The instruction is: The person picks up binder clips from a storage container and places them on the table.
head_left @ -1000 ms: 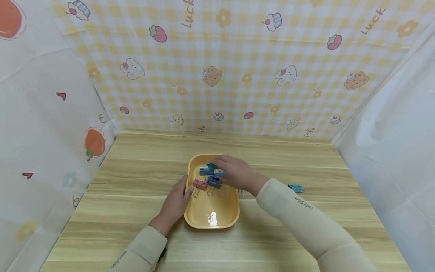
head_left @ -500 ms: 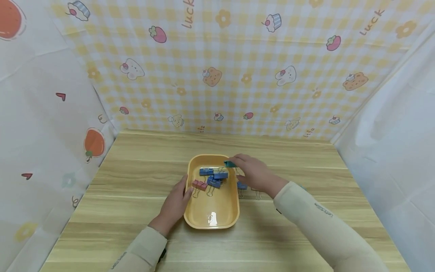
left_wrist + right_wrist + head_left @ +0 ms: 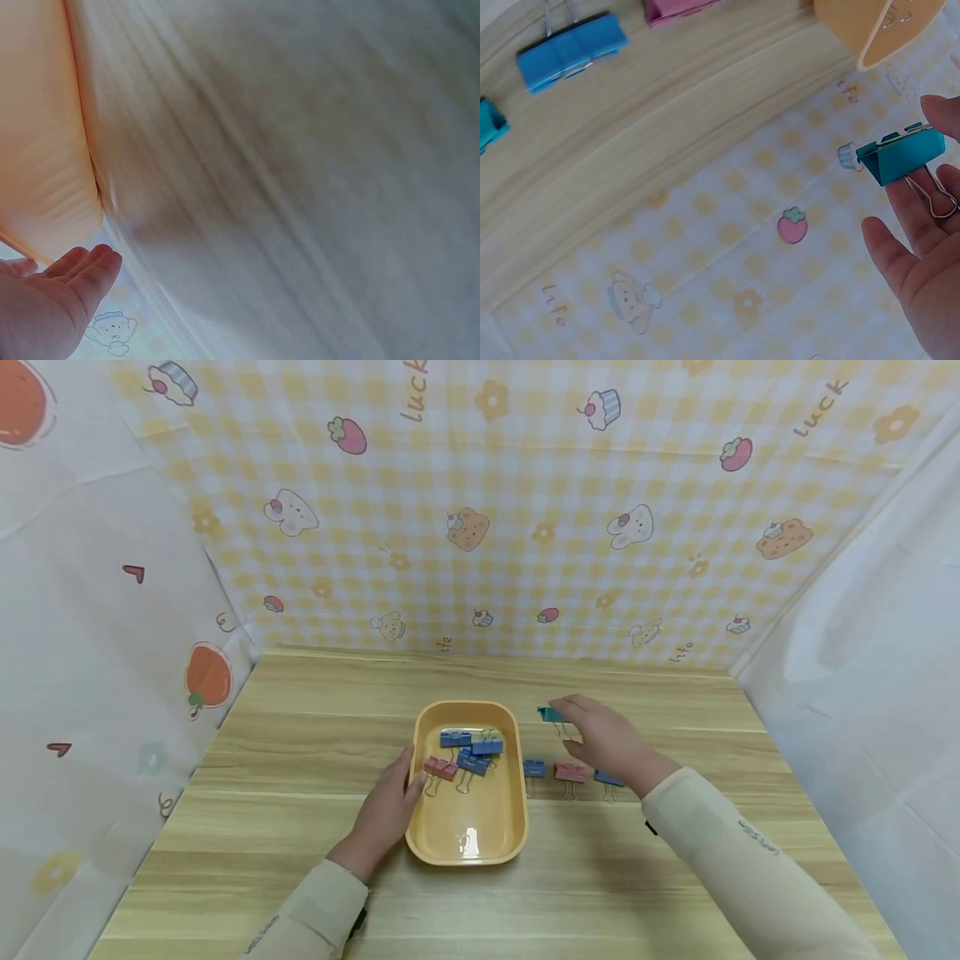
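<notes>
My right hand point(image 3: 611, 739) pinches a teal binder clip point(image 3: 552, 714) between thumb and fingers, above the table to the right of the tray. In the right wrist view, the clip point(image 3: 906, 155) has its wire handles against the fingers. A yellow tray point(image 3: 461, 814) has my left hand point(image 3: 386, 806) at its left side, thumb over the rim and fingers along the outer wall. Inside the tray lie a pink binder clip point(image 3: 441, 767) and several blue binder clips point(image 3: 471, 762).
Right of the tray, a blue clip point(image 3: 534, 769), a pink clip point(image 3: 571, 772) and another blue clip point(image 3: 610, 778) lie in a row. A second teal clip point(image 3: 490, 124) shows in the right wrist view. A checked cloth point(image 3: 525, 568) hangs behind the wooden table point(image 3: 322, 710).
My right hand has lifted the teal clip out of the tray and carried it right, past the rim. The row of clips has come into sight. My left hand stays put.
</notes>
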Available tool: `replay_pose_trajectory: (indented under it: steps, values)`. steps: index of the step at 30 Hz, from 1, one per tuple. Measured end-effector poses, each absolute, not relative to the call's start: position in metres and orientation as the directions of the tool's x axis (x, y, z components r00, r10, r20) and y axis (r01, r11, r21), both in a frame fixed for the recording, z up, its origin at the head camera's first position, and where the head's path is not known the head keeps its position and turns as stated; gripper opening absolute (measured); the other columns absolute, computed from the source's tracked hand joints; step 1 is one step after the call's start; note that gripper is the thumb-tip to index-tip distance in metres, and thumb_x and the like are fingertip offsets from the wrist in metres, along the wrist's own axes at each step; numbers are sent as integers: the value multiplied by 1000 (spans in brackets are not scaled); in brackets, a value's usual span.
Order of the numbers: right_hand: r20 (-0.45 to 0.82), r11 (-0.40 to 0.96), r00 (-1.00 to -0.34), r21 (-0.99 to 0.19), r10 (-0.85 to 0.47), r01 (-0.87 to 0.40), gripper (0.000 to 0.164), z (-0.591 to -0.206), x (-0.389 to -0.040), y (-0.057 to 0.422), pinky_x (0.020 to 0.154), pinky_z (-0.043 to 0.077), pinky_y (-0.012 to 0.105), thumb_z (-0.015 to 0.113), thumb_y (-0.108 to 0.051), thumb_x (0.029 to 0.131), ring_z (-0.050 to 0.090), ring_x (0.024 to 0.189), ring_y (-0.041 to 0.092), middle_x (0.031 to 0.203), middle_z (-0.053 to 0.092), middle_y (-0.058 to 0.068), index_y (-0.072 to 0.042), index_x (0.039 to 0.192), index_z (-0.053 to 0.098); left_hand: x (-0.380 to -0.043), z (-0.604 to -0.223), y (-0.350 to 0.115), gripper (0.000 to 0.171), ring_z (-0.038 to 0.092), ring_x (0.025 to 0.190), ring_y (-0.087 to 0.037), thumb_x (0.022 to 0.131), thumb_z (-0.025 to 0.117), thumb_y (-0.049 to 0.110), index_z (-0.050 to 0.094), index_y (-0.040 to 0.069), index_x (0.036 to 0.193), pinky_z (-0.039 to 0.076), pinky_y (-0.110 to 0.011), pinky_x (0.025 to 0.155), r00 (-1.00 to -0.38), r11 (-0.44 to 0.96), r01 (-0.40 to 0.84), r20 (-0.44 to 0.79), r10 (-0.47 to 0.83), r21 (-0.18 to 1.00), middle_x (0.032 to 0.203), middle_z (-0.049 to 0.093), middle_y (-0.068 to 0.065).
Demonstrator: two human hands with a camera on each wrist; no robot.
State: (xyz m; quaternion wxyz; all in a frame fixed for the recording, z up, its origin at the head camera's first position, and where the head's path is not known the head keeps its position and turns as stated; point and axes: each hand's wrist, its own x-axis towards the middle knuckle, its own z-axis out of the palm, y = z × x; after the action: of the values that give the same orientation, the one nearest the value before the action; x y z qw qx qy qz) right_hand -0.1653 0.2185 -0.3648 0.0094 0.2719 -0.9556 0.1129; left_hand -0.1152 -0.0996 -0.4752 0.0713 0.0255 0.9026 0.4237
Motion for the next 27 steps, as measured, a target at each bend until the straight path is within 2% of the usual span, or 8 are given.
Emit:
replay_pose_trajectory:
  steps: [15,27]
  values:
    - [15,889,-915,-230,-404,-396,63,-370,-165,271,96,46,55,73,-8,85,50,122,42,137,50,22,1,141,44,-117,-478,-100,62,31,139,-42,103,45,28,20,3,153,26,-55,113,-989,648,-11,-104,104,761,152,30,-25]
    - [-22,917,-942,-236,-335,-321,62,-381,-163,306,97,44,57,71,-4,85,49,122,44,135,50,24,4,140,44,-117,-476,-101,62,30,139,-43,103,45,26,19,1,153,25,-56,113,-988,642,2,-98,119,767,151,30,-27]
